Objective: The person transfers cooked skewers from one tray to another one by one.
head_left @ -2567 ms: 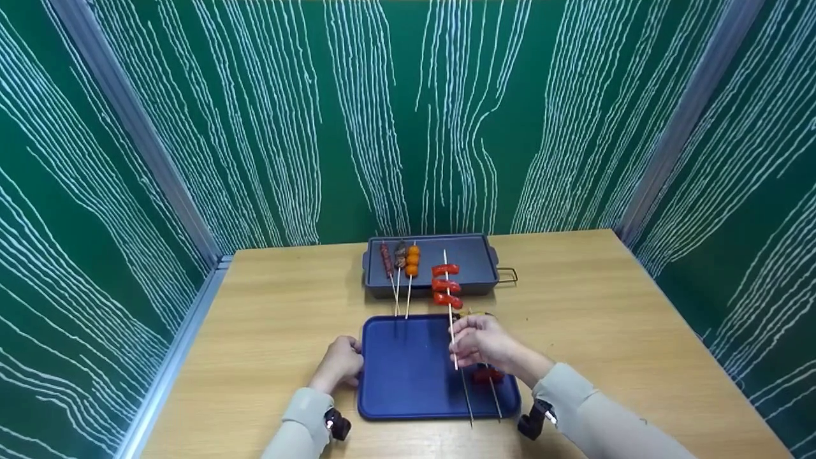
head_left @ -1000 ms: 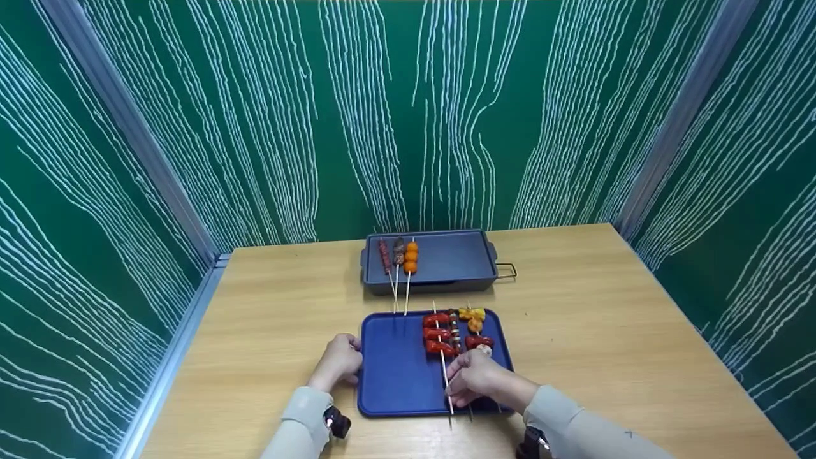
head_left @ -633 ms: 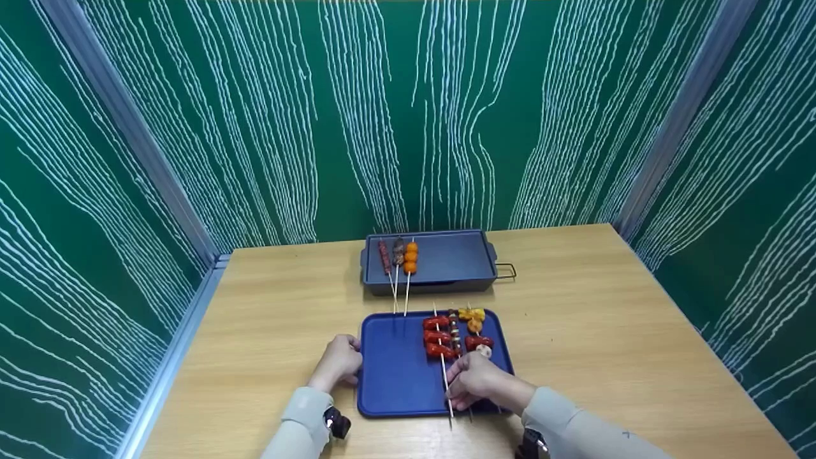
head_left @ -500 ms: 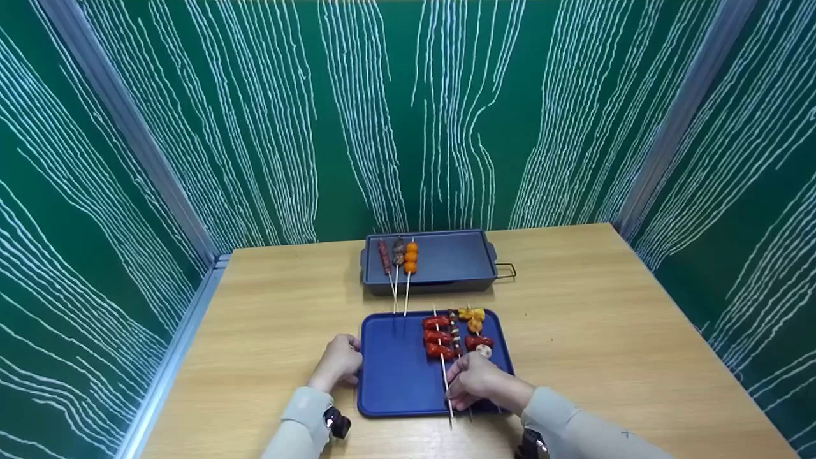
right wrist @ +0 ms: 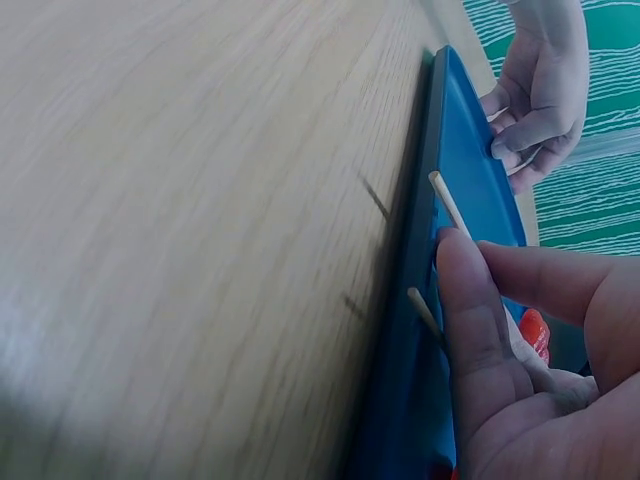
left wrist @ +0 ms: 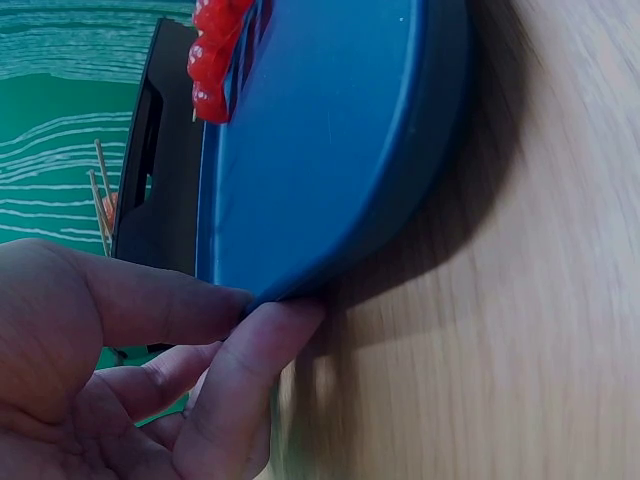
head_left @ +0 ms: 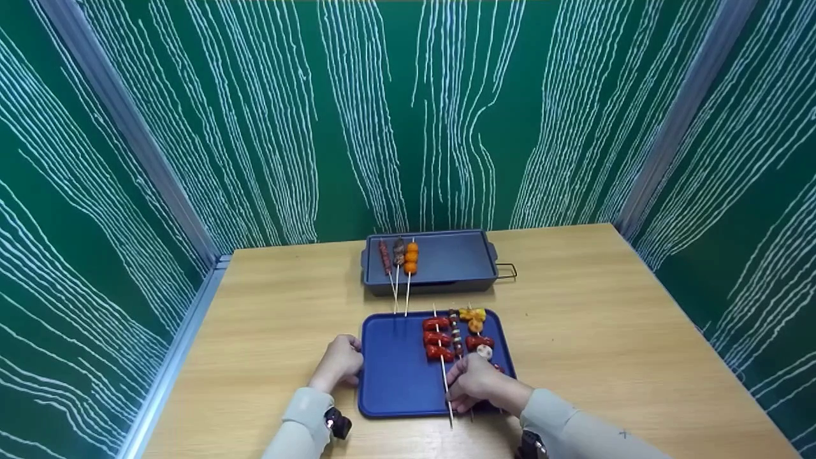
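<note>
Red skewer (head_left: 437,339) pinched across the tray's (head_left: 395,370) middle
The right hand (head_left: 475,382), thumb to finger, pinches its stick; the left hand (head_left: 341,362) pinches the tray's left edge. More skewers (head_left: 479,343) lie on the tray's right side; behind the tray, a pan (head_left: 452,255) holds three others (head_left: 399,252).

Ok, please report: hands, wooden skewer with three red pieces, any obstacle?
Left hand pinches blue rectangular tray by edge. Right hand pinches red skewer by its stick, over tray. Possible obstacle: slim multicoloured skewer close on its right.
</note>
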`<state>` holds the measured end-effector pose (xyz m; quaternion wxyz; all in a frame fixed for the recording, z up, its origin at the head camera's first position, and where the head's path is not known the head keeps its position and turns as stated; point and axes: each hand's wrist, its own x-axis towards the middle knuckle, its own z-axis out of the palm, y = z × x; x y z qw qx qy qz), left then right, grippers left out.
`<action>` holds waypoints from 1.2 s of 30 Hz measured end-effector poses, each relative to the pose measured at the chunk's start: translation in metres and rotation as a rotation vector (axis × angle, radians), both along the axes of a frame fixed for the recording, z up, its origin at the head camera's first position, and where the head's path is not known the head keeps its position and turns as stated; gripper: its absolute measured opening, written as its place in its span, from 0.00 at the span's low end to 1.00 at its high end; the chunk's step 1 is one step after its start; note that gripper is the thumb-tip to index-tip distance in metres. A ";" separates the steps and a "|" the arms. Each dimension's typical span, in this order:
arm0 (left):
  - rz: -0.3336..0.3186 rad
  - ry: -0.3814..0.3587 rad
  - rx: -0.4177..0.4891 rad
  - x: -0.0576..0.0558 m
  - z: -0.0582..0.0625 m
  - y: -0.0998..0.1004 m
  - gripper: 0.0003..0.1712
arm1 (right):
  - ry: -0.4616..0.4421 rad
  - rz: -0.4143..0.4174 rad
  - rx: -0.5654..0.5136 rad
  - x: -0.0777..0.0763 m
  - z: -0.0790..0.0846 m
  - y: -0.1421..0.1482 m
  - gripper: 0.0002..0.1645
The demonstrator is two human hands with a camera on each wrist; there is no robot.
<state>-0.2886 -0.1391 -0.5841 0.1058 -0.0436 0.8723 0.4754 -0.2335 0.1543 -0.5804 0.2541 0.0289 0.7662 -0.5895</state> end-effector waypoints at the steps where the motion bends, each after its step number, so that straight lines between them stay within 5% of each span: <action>1: -0.001 0.004 0.001 0.000 0.000 0.000 0.15 | 0.001 0.002 0.000 0.000 0.000 0.000 0.13; 23: 0.003 -0.024 0.001 -0.001 0.000 0.000 0.16 | 0.015 -0.009 0.027 0.000 0.000 0.001 0.13; 36: -0.015 -0.021 0.001 0.000 0.002 0.000 0.18 | 0.052 -0.027 -0.003 -0.013 0.023 0.012 0.13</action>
